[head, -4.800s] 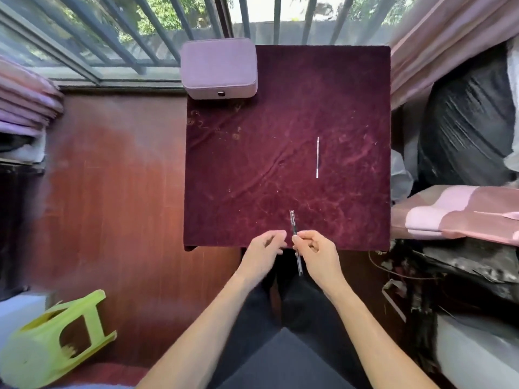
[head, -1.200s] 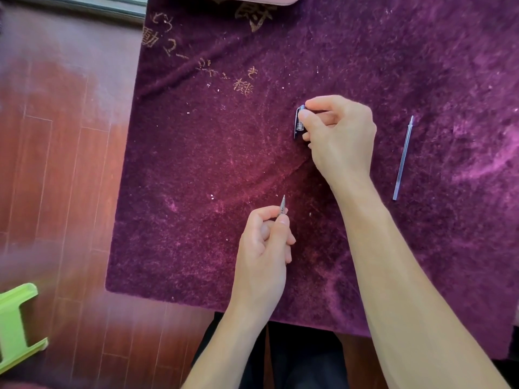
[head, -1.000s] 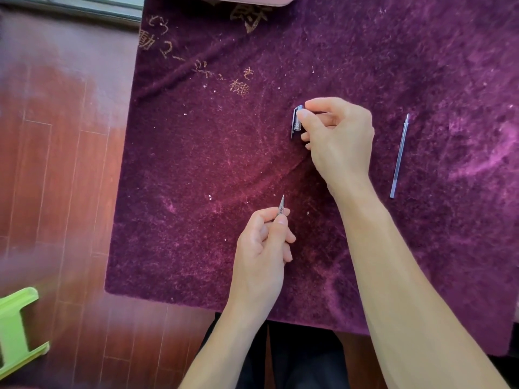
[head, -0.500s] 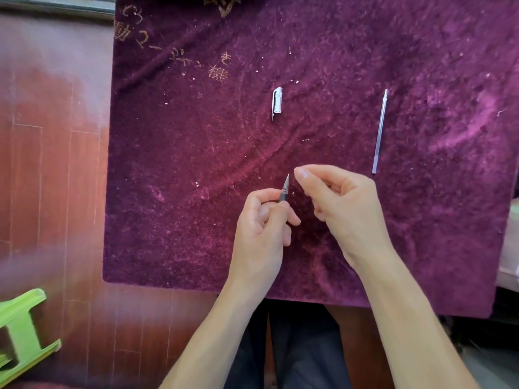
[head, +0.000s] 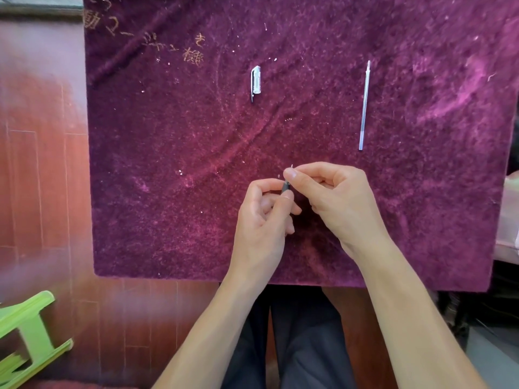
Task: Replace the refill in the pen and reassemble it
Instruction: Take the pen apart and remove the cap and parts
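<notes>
Pen (head: pixel 286 187) upright in our left hand (head: pixel 261 220) | right hand (head: pixel 337 197) fingers pinch its tip | refill (head: pixel 364 108) upper right, nearer right hand

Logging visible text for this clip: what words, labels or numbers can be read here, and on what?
Gold embroidered characters on the maroon velvet cloth, far left corner: upside down, partly cut off, not readable.
Pen cap, refill, pen barrel: no print visible.
</notes>
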Motion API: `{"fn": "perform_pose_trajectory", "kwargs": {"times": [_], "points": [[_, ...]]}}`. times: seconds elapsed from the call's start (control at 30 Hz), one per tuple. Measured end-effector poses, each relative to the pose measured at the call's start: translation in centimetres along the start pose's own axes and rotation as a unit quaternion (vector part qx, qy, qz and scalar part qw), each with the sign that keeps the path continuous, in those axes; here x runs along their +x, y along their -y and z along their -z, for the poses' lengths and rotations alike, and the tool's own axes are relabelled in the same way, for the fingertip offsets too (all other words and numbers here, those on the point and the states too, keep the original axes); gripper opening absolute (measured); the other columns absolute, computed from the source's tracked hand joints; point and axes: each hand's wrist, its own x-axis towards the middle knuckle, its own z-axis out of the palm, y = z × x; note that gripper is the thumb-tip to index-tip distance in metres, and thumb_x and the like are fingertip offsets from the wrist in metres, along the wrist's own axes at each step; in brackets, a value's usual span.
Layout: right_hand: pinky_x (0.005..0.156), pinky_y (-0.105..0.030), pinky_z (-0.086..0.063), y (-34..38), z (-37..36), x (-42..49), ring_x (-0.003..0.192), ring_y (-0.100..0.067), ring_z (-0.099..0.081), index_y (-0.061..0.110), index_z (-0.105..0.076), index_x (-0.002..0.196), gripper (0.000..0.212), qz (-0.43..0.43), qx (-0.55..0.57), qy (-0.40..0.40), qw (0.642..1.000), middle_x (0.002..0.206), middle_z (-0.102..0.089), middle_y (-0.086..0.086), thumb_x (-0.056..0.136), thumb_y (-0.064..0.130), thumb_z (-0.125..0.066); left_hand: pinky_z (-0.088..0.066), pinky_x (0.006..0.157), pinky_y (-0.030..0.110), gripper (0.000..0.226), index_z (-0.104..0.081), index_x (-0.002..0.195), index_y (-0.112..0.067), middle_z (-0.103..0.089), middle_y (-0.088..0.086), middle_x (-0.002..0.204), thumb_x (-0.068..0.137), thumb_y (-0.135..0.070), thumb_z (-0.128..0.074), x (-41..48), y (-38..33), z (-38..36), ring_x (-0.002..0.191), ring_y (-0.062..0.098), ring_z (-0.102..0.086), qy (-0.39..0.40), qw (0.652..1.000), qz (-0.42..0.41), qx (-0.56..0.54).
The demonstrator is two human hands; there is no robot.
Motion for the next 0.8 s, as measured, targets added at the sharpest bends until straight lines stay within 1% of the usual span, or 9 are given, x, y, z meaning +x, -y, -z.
{"fn": "perform_pose_trajectory", "kwargs": {"times": [0.07,0.17,0.23,0.3,0.37,0.47,0.6,0.67,0.8], "points": [[0.057,-0.013,-0.051,0.0,0.1,0.1,0.064,-0.005,-0.060,0.027,-0.086,0.088,0.010,0.004,-0.003,-0.007,1.000,0.078,-0.078,-0.009,0.092,0.036,-0.083,-0.051,0.060,0.016,0.013,-0.064,0.112,-0.025,-0.074,-0.002,0.081,0.100,-0.029,-0.061,0.0,0.1,0.0,0.063,0.003,-0.064,-0.006,1.000,-0.006,0.018],[0.056,-0.014,-0.047,-0.2,0.1,0.3,0.056,0.001,-0.055,0.024,-0.086,0.090,0.010,0.007,0.000,-0.012,1.000,0.062,-0.071,0.011,0.094,0.033,-0.081,-0.050,0.058,0.015,0.013,-0.067,0.111,-0.023,-0.075,-0.001,0.081,0.100,-0.029,-0.062,0.1,0.2,0.0,0.060,0.003,-0.062,-0.009,0.999,-0.011,0.032],[0.055,-0.013,-0.045,-0.4,0.1,0.4,0.052,0.003,-0.053,0.021,-0.085,0.092,0.010,0.007,0.012,-0.007,1.000,0.058,-0.066,0.019,0.095,0.030,-0.080,-0.048,0.056,0.016,0.012,-0.067,0.110,-0.022,-0.074,-0.001,0.079,0.101,-0.027,-0.062,0.3,0.2,0.1,0.057,0.002,-0.057,-0.008,0.999,-0.023,0.034],[0.056,-0.012,-0.045,-0.5,0.2,0.5,0.054,0.003,-0.054,0.019,-0.085,0.094,0.011,0.005,0.027,0.001,1.000,0.059,-0.066,0.020,0.096,0.028,-0.080,-0.047,0.056,0.017,0.010,-0.067,0.108,-0.020,-0.073,-0.002,0.077,0.101,-0.025,-0.062,0.4,0.3,0.3,0.057,-0.002,-0.057,-0.004,0.999,-0.036,0.036],[0.058,-0.011,-0.046,-0.5,0.2,0.5,0.056,0.004,-0.056,0.019,-0.084,0.094,0.009,0.004,0.034,0.008,0.999,0.061,-0.068,0.021,0.097,0.026,-0.079,-0.046,0.057,0.015,0.008,-0.066,0.106,-0.019,-0.072,-0.003,0.076,0.101,-0.022,-0.062,0.5,0.4,0.4,0.058,-0.003,-0.059,0.004,0.998,-0.046,0.036],[0.059,-0.008,-0.047,-0.5,0.1,0.5,0.058,0.008,-0.061,0.019,-0.084,0.094,0.007,0.009,0.034,0.017,0.999,0.063,-0.070,0.023,0.097,0.023,-0.078,-0.044,0.055,0.014,0.006,-0.065,0.105,-0.018,-0.071,-0.004,0.074,0.102,-0.019,-0.061,0.4,0.6,0.7,0.055,-0.003,-0.056,0.013,0.998,-0.048,0.024],[0.056,-0.012,-0.046,-0.6,0.0,0.5,0.057,0.004,-0.055,0.021,-0.083,0.091,0.009,0.010,0.044,0.027,0.999,0.062,-0.068,0.019,0.098,0.023,-0.078,-0.041,0.053,0.015,0.006,-0.065,0.105,-0.016,-0.071,-0.003,0.074,0.102,-0.017,-0.060,0.5,0.7,0.9,0.052,-0.002,-0.052,0.019,0.999,-0.050,0.007],[0.055,-0.015,-0.045,-0.6,0.0,0.6,0.058,0.002,-0.052,0.023,-0.083,0.090,0.010,0.007,0.051,0.029,0.998,0.062,-0.067,0.019,0.098,0.023,-0.078,-0.039,0.050,0.017,0.006,-0.065,0.105,-0.014,-0.070,-0.001,0.074,0.102,-0.016,-0.059,0.5,0.5,1.0,0.049,0.001,-0.048,0.024,0.999,-0.047,0.000],[0.053,-0.015,-0.046,-0.7,-0.2,0.5,0.057,0.003,-0.053,0.025,-0.084,0.090,0.010,-0.001,0.069,0.029,0.997,0.064,-0.068,0.018,0.098,0.023,-0.078,-0.032,0.046,0.024,0.011,-0.064,0.109,-0.006,-0.071,0.000,0.074,0.104,-0.012,-0.056,0.6,0.3,1.4,0.049,0.010,-0.038,0.041,0.998,-0.025,-0.026]]}}
